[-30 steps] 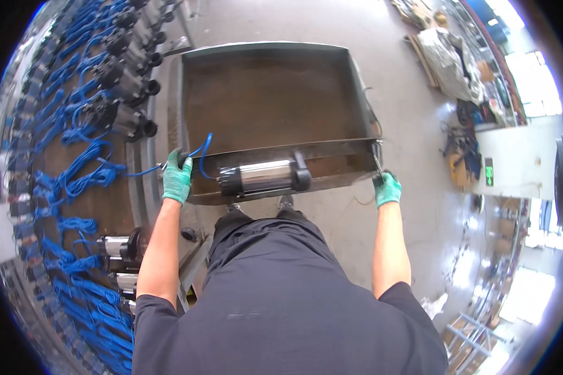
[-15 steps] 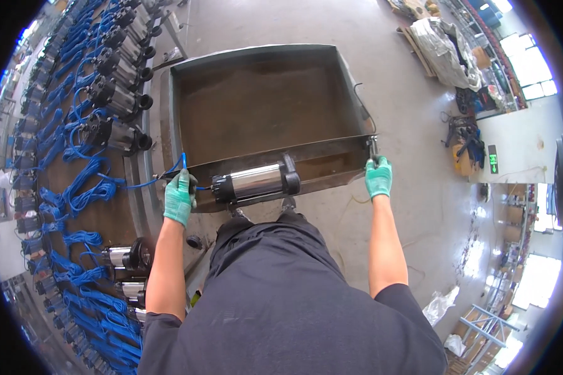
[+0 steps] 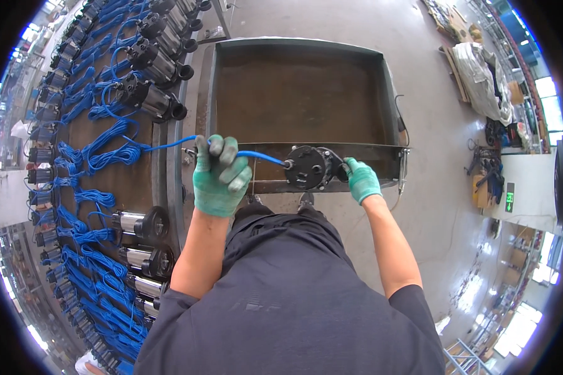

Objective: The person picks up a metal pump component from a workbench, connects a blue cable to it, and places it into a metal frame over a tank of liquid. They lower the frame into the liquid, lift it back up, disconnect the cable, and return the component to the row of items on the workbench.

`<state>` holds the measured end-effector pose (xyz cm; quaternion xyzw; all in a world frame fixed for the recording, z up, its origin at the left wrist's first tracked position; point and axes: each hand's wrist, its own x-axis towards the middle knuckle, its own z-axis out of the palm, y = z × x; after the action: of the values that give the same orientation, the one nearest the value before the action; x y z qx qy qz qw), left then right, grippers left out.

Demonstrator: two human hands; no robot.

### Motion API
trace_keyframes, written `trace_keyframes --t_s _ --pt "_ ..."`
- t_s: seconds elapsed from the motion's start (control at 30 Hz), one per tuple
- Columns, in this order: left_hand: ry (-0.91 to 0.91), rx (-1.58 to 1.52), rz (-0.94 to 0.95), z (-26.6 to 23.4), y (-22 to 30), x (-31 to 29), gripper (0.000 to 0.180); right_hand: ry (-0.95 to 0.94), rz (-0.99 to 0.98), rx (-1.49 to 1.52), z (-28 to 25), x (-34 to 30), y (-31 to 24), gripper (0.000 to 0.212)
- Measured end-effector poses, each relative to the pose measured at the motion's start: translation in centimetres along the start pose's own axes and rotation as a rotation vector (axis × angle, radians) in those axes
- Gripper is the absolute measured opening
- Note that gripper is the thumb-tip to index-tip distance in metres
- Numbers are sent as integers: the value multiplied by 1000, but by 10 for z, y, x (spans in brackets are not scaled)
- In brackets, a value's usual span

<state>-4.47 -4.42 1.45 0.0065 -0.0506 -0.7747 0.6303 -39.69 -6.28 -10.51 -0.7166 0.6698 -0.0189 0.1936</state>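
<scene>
A pump (image 3: 304, 170) with a round black end cap faces up at me at the near side of a metal water tank (image 3: 294, 42). Its steel body is hidden beneath the cap. My right hand (image 3: 363, 181), in a green glove, grips the black fitting at the pump's right side. A blue cable (image 3: 260, 155) leaves the left of the cap. My left hand (image 3: 221, 181), also gloved, has its fingers curled round this cable and lifts it clear. Beyond the hand, the cable runs left to a blue coil (image 3: 114, 155).
Several steel-and-black pumps (image 3: 156, 100) stand in rows at the left, among blue cable coils. More pumps (image 3: 145, 261) lie at the lower left. A thin bar (image 3: 263, 144) crosses the tank. A hose (image 3: 401, 119) hangs at its right wall. Wrapped goods (image 3: 481, 78) sit far right.
The pump has gone from lying on its side to having its cap face up. My right hand has left the fitting at the tank's right corner for the pump. My left hand has risen with the cable.
</scene>
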Motion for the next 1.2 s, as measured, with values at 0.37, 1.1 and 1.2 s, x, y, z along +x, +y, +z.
trace_keyframes --t_s 0.37,1.1,1.2 --pt "337 290 -98 -52 -21 13 42 -229 -68 -153 24 18 14 32" --pt "495 362 155 -35 15 6 41 39 -87 81 30 4 11 30" --pt "599 411 309 -43 79 -23 42 -25 -64 400 -2 0 -19 34"
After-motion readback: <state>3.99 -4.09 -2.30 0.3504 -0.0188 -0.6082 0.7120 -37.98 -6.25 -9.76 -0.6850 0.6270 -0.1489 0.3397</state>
